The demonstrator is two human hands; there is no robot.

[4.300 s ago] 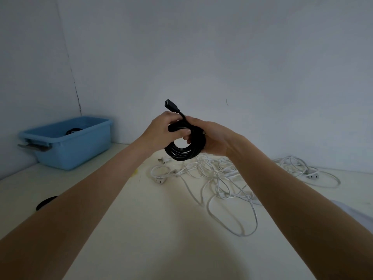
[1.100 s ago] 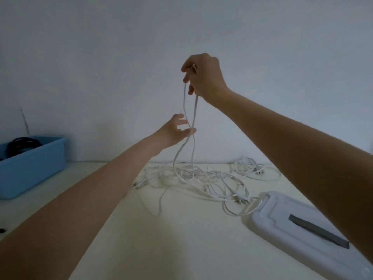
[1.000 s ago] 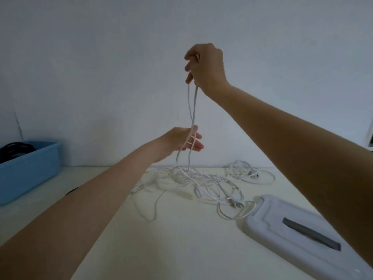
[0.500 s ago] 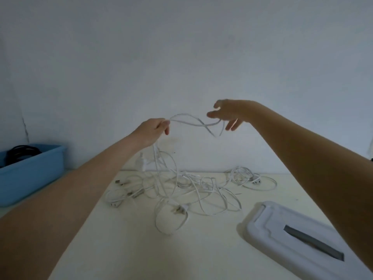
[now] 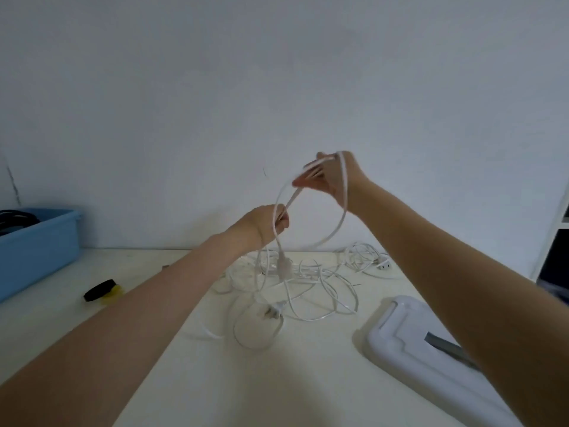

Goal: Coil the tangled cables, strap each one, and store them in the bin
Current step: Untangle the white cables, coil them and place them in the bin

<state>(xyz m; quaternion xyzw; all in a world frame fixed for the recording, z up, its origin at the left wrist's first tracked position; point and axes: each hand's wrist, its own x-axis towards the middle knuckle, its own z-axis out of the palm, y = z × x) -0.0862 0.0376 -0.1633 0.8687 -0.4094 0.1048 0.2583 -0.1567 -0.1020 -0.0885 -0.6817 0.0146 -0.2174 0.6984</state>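
White cable looped between both hands — right fingers motion-blurred, bin cut off

White cable; blue bin; cream table; white lid; black-and-yellow straps.

Dim, flat, cool light overall, no glare anywhere. The wall reads grey-blue, darker toward the top corners, so some vignetting. Shadows are soft: a broad one spreads on the near tabotop under the forearms, a faint one sits left of the white lid. Source not visible; the soft shadows suggest diffuse light from above or behind.

Wide-angle distortion: the far tabletop edge bows, forearms balloon at the near corners. Motion blur smears the right hand fingers and the white cable loop. The left hand is sharper. The blue bin at the left is soft. Fine detail mushy, compression visible.
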